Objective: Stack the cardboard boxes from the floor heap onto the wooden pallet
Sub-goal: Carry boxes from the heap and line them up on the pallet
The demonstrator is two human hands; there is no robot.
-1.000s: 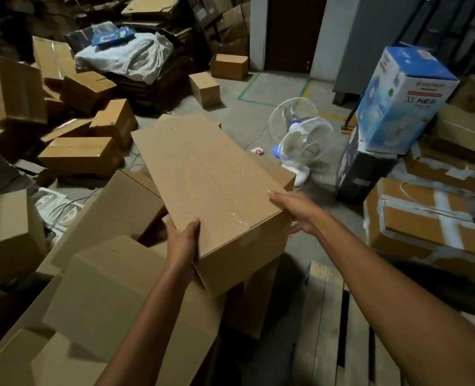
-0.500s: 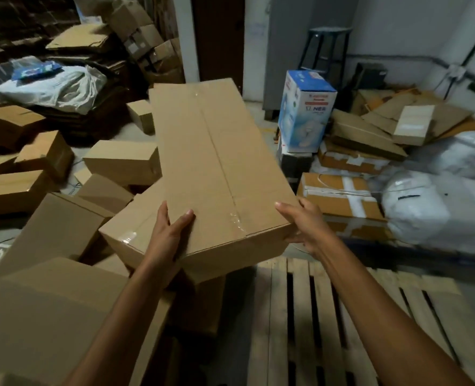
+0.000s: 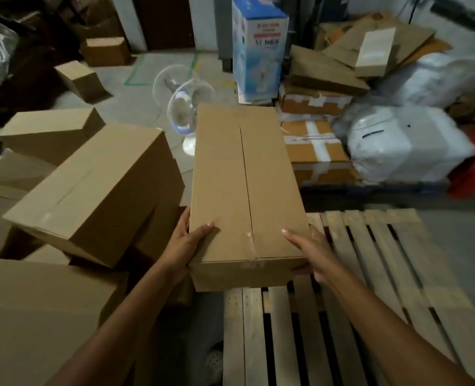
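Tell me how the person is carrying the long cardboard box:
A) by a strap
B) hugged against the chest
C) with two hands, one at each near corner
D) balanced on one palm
C: the left hand and right hand grip the near corners of the cardboard box, thumbs on top.

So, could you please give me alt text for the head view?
A person's left hand and right hand grip the near end of a long, taped cardboard box, held over the left edge of a slatted wooden pallet. More boxes lie heaped to the left; a white fan stands behind.
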